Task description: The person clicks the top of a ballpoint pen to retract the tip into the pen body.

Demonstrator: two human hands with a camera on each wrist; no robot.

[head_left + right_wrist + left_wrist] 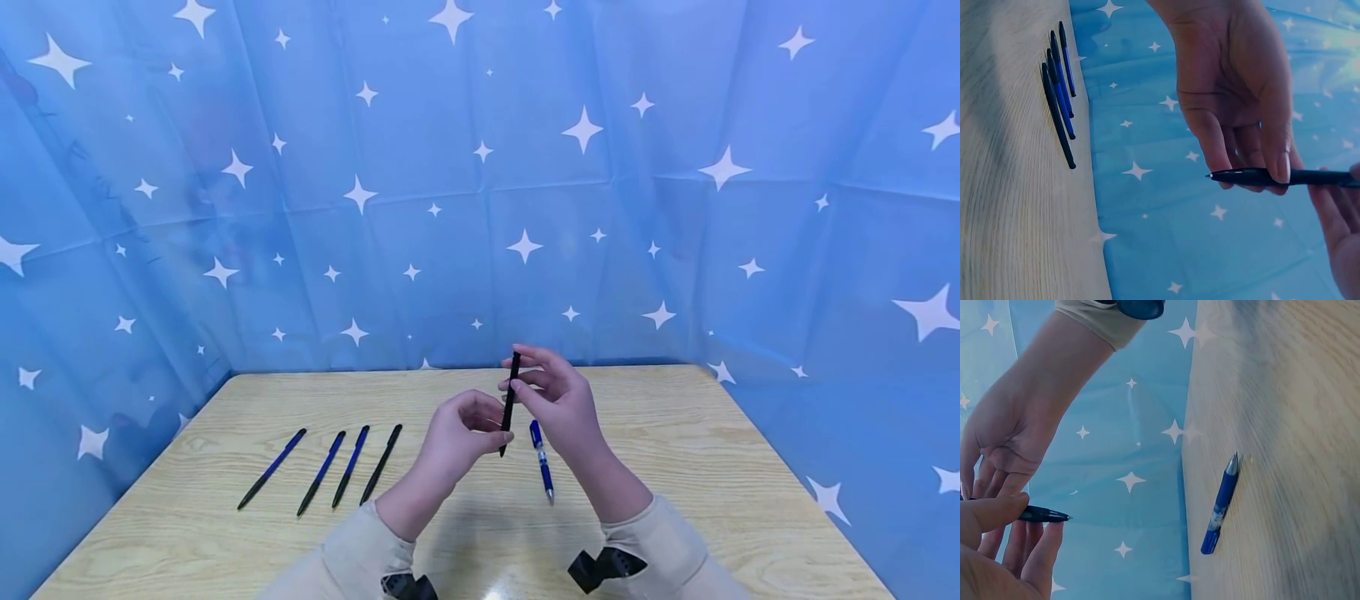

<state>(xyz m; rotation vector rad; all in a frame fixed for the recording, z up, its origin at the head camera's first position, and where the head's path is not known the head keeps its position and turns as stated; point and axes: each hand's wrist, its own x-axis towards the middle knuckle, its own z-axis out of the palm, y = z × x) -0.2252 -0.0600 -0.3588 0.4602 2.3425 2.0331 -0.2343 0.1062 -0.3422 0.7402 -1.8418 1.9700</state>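
Observation:
Both hands hold a black pen (pixel 509 406) above the table, nearly upright with its writing tip down. My left hand (pixel 459 429) pinches it low, near the tip, between thumb and fingers. Higher up, the thumb and fingers of my right hand (pixel 561 404) grip the barrel. In the right wrist view the pen's metal point (pixel 1209 176) is out, just past the left fingers. On the table below the right hand lies a blue pen (pixel 542 462) with a silver tip and a pale printed band; it also shows in the left wrist view.
Left of the hands, a black pen (pixel 382 464) and several blue pens with black grips (pixel 273 467) lie slanted in a loose row on the wooden table (pixel 697 467). Behind the far table edge hangs a blue curtain with white stars (pixel 420 150).

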